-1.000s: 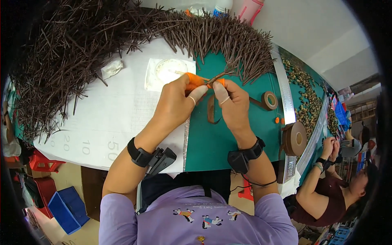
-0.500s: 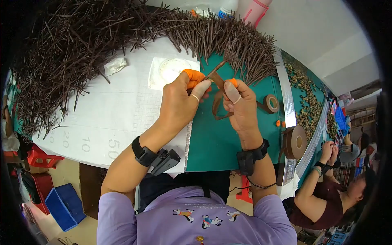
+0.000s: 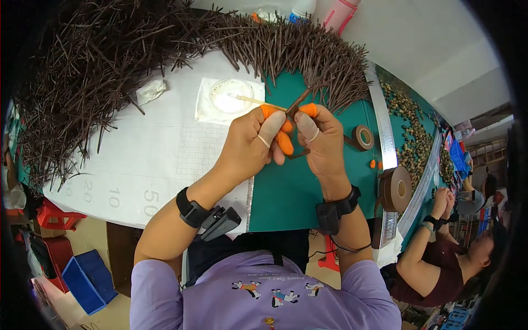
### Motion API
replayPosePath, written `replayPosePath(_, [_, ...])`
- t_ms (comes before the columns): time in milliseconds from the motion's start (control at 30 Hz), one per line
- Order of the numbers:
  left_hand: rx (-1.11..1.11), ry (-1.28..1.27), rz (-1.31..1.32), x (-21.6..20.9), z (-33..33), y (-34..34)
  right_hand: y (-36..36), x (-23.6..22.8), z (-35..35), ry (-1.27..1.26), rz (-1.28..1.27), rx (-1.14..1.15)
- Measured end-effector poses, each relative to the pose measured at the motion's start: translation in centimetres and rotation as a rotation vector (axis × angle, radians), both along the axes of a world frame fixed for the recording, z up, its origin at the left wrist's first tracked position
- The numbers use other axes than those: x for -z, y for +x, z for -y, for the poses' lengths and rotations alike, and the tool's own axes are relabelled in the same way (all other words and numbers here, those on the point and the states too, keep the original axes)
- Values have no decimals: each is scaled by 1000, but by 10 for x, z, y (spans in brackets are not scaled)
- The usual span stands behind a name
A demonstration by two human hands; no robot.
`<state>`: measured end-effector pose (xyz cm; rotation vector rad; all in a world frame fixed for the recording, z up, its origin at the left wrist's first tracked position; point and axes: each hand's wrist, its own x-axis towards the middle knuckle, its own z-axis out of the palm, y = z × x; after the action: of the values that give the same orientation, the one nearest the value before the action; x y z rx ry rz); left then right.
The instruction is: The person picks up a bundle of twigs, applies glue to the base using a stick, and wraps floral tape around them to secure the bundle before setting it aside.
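Note:
My left hand [image 3: 245, 140] is closed, its thumb and orange-covered fingers pinching a dark brown twig [image 3: 300, 99] that slants up to the right. Close beside it, my right hand [image 3: 324, 146] pinches brown tape against the lower part of that twig; a loose loop of the tape [image 3: 298, 155] hangs between the hands. Pale covers sit on both thumbs. A thin pale stick [image 3: 257, 102] runs from above a white dish [image 3: 234, 83] to my left fingertips; whether they grip it I cannot tell.
Brown twigs [image 3: 110, 60] pile along the left and far side. A small tape roll [image 3: 362, 137] and a larger one [image 3: 397, 189] stand right of my hand, near a metal strip [image 3: 386, 132]. Small round beads or buds [image 3: 410, 132] lie beyond. A co-worker [image 3: 440, 258] sits at right.
My hands have come closer together at the twig. The tape that was stretched between them is now mostly hidden by my fingers. The pale stick has come into view by my left hand.

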<state>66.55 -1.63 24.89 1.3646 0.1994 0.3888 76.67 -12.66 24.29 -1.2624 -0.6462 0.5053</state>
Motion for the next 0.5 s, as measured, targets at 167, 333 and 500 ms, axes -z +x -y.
replayPosePath(167, [264,-298,-85,0,-11,-3,-3,-2,0,23,-14,-14])
replayPosePath(333, [366,-517,-161,5,-11,0,1,-4,3,43,-92,-101])
replayPosePath(500, [-321,686,287,15,-9,13,5,-3,4,53,-92,-41])
